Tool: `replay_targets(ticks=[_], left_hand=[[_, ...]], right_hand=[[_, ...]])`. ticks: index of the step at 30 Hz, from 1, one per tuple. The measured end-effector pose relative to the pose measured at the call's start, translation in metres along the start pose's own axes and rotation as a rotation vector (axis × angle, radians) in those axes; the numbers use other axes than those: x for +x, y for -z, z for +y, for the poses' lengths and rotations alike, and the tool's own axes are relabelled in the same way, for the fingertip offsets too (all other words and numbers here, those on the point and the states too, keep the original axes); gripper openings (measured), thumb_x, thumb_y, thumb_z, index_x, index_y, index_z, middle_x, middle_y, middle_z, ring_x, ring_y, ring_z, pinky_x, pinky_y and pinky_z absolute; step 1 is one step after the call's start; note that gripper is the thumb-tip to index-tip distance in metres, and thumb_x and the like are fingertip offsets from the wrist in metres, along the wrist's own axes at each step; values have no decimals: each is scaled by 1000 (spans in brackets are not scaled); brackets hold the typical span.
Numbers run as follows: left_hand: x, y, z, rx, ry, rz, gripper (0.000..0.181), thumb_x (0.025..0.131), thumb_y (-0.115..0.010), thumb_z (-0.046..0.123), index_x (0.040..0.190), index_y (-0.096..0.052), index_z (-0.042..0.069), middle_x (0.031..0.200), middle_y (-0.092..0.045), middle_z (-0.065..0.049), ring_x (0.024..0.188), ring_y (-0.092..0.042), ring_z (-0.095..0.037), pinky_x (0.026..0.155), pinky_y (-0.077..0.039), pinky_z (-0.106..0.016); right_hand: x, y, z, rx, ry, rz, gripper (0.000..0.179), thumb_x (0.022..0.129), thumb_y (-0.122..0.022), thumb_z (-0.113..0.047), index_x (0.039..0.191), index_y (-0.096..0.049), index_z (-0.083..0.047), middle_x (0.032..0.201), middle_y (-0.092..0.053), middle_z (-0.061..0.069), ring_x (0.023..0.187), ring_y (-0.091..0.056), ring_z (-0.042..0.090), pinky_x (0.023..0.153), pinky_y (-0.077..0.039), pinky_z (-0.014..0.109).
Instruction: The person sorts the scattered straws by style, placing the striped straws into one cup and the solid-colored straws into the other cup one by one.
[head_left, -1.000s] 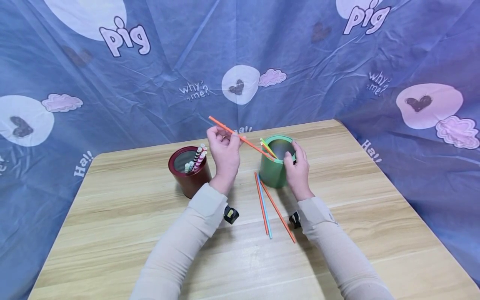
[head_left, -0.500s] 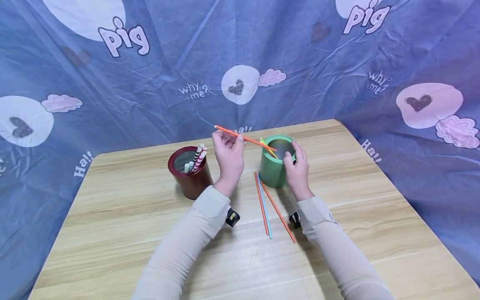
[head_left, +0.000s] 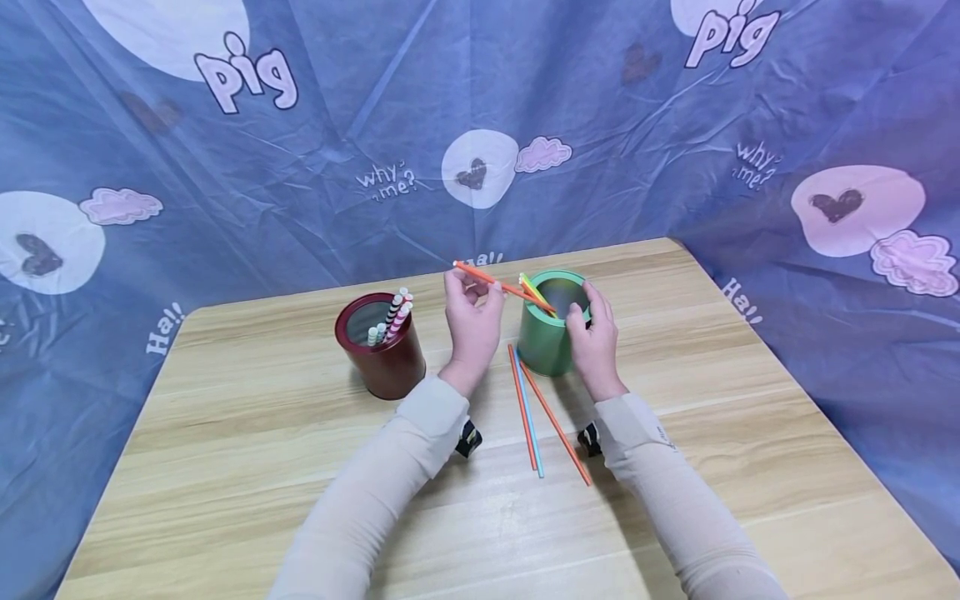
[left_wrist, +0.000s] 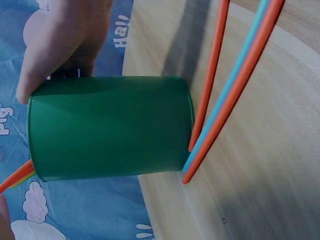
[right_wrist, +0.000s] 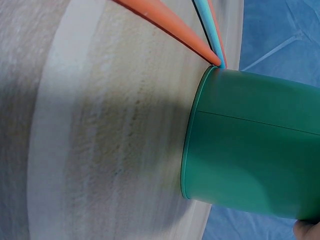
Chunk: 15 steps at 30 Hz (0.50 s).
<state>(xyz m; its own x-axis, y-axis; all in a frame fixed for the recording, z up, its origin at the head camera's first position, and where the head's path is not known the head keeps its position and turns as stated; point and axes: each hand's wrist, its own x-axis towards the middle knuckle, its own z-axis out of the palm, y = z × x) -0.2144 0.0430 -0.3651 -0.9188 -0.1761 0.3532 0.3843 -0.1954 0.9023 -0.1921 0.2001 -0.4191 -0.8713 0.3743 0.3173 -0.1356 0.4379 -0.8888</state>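
Observation:
My left hand (head_left: 474, 325) pinches an orange straw (head_left: 474, 272) between thumb and fingers. The straw slants down to the right, its far end over the mouth of the green cylindrical holder (head_left: 543, 346). Yellow-green straws (head_left: 527, 282) and an orange one lean inside that holder. On the holder's right side, my right hand (head_left: 597, 342) grips it at the rim, thumb at the front. At its foot lie a blue straw (head_left: 529, 421) and two orange straws (head_left: 558, 427) on the table; the left wrist view shows their ends close by the base of the holder.
A dark red holder (head_left: 390, 367) with several striped paper straws (head_left: 397, 312) stands to the left of my left hand. The wooden table (head_left: 247, 433) ends at the back against a blue printed cloth (head_left: 315, 200), which also hangs along both sides.
My left hand has moved right and slightly down, bringing the orange straw's lower end into the green holder's mouth. The right hand and the straws on the table have stayed put.

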Motion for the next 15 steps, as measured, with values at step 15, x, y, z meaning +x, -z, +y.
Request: replay_targets(ticks=[15], left_hand=[[-19,-4,23,62,31,-50,24,81,-53,-10,102,-42,-9,90,-47,-17,80,-52,-16,66,-49,-21]], right_hand=[[0,0,0,9,2,1,51,91,-44,-26,140,-41,-11,143,-39,11,129,-36,27,105,-33,48]])
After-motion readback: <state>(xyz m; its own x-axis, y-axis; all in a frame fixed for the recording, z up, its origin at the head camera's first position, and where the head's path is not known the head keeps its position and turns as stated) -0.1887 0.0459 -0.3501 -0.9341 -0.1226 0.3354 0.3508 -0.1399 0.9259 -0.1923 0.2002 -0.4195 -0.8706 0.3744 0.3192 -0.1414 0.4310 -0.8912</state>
